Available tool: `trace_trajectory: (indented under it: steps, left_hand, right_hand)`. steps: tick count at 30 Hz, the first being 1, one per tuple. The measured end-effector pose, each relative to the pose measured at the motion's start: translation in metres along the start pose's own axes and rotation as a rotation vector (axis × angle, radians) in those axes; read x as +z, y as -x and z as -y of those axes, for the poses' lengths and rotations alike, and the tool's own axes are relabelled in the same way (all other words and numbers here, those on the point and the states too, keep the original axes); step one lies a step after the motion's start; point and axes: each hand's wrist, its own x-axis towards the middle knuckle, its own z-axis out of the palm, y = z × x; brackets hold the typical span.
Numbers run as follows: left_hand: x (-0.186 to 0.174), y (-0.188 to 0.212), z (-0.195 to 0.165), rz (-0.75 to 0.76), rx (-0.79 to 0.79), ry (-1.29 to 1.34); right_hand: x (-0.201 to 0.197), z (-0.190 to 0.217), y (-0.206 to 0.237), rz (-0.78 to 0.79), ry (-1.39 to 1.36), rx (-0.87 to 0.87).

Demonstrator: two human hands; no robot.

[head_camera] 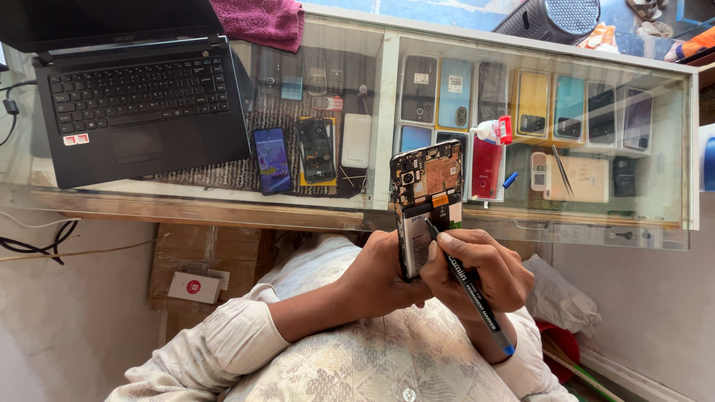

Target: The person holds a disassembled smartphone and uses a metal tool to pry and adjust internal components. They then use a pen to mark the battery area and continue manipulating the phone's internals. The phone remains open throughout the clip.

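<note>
Left hand (pixel 380 279): grip closed around the lower half of an opened black smartphone with its back cover off and circuit board and battery exposed (pixel 427 201), held upright over the lap.
Right hand (pixel 477 272): grip pinching a black marker pen with a blue end cap (pixel 468 286), thumb and fingers pressed on the barrel.
Key relation: the phone stands just to the left of the right grip and touches the pen tip; the tip rests on the battery, up and to the left of the pinching fingers.
Long axes: phone runs near vertical; pen slants from its tip at upper left down to the cap at lower right.
Nearer hand: both meet at the phone.
Beyond the grips: a glass-topped display surface (pixel 670 149) with rows of phones beneath, a black laptop (pixel 138 97) far to the upper left.
Hard to see: the left fingers behind the phone; the phone's bottom edge; what the tip marks.
</note>
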Motion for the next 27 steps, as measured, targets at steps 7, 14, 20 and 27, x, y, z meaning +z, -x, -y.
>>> trace_trajectory:
  steps: [7,14,20,27]
  left_hand:
    - [0.0001,0.0007,0.0004,0.013,0.004,0.02]
    - [0.0012,0.0013,0.0011,0.008,0.02,0.02]
    - [0.0014,0.0011,0.0003,0.012,0.027,0.04]
    - [0.0015,0.0003,-0.002,0.008,-0.024,0.044]
  right_hand:
    - [0.0004,0.0006,0.0003,0.023,-0.008,-0.02]
    - [0.0013,0.0019,0.0003,-0.003,0.017,-0.004]
    - [0.0022,-0.0006,0.0,0.008,0.003,-0.012]
    - [0.0005,-0.0015,0.0023,0.02,0.002,0.002]
